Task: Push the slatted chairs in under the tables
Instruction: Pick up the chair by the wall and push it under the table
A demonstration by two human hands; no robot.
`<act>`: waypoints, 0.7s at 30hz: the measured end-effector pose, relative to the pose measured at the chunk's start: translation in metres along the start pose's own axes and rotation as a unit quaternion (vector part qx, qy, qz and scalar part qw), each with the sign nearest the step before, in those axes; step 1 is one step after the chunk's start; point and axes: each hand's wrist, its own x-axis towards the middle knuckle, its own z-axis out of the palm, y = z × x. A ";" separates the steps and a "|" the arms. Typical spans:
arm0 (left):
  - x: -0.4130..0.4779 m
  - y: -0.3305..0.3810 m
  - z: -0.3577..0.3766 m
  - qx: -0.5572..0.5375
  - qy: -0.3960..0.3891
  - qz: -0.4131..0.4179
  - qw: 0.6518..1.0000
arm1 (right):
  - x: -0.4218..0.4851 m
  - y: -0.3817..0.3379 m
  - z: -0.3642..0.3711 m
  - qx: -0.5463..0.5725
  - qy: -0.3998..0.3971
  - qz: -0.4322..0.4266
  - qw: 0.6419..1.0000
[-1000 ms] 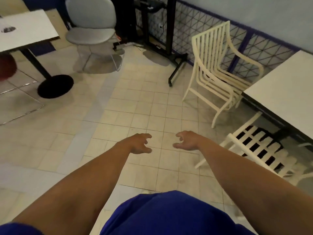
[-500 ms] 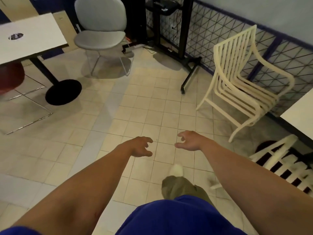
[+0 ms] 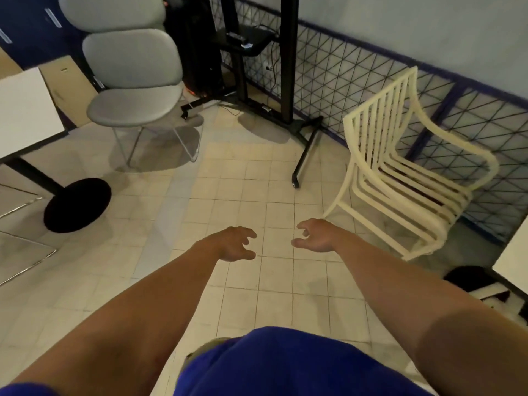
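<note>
L grip (image 3: 235, 244), R grip (image 3: 314, 235) empty, slatted chair (image 3: 371, 181) near R, grey chair (image 3: 134, 110) beyond

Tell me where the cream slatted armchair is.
The cream slatted armchair stands at the right of the head view, on the tiled floor beside the black wire mesh, between the black wheeled stand and the corner of the white table.

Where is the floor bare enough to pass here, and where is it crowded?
Bare tiled floor runs down the middle, between the black round table base and grey padded chair on the left and the cream slatted armchair on the right; the empty left hand and right hand hover over it. Crowded: the far wall around the black wheeled stand.
</note>
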 end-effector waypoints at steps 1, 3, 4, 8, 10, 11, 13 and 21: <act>0.012 0.002 -0.011 0.000 0.001 0.003 1.000 | 0.010 0.002 -0.008 0.002 0.005 0.006 1.000; 0.039 0.003 -0.040 0.010 -0.010 0.007 1.000 | 0.032 0.002 -0.030 0.010 0.006 0.025 1.000; 0.047 0.004 -0.050 0.013 -0.015 0.006 1.000 | 0.039 0.002 -0.038 0.016 0.006 0.028 0.999; 0.109 -0.004 -0.103 0.060 -0.034 0.036 0.997 | 0.090 -0.001 -0.065 0.045 0.026 0.048 0.997; 0.143 -0.008 -0.136 0.073 -0.046 0.046 0.995 | 0.118 -0.006 -0.080 0.056 0.034 0.067 0.996; 0.161 -0.010 -0.153 0.081 -0.052 0.050 0.994 | 0.131 -0.010 -0.088 0.064 0.037 0.075 0.994; 0.195 -0.014 -0.190 0.104 -0.057 0.069 0.991 | 0.158 -0.017 -0.106 0.079 0.057 0.080 0.992; 0.299 0.014 -0.328 0.185 -0.079 0.136 0.970 | 0.223 -0.041 -0.185 0.151 0.123 0.129 0.972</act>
